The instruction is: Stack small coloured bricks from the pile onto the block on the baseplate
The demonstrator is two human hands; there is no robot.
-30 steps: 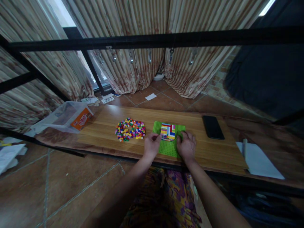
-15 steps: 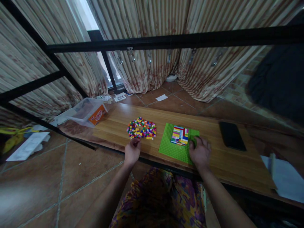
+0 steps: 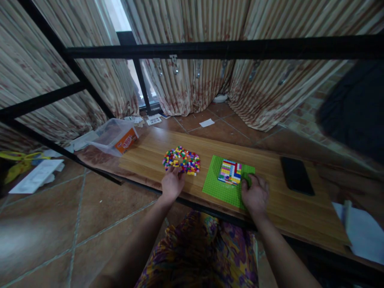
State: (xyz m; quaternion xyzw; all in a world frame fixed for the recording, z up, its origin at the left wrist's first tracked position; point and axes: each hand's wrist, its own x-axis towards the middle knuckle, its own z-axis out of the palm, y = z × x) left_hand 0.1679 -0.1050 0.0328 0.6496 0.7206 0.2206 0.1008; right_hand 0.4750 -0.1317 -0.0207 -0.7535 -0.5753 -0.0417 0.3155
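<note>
- loose toy bricks [image 3: 182, 159] sit piled left of the green baseplate [image 3: 215, 187], which probably keeps them in easy reach of the left hand [image 3: 173, 185]
- multicolored brick block [image 3: 230, 172] is on the far half of the baseplate, toward its right side, so there's bare studded green nearer the person
- phone [image 3: 297, 175] is well off to the right on the wooden board [image 3: 147, 158], and the clear plastic bin [image 3: 105, 138] is far left, both out of the way i guess
- left hand: fingers bunched pretty narrow at the pile's near edge, can't tell if there's a brick in them
- right hand [image 3: 255, 195]: half open, loosely curled, thumb apart, resting over the baseplate's right edge, maybe steadying it
</note>
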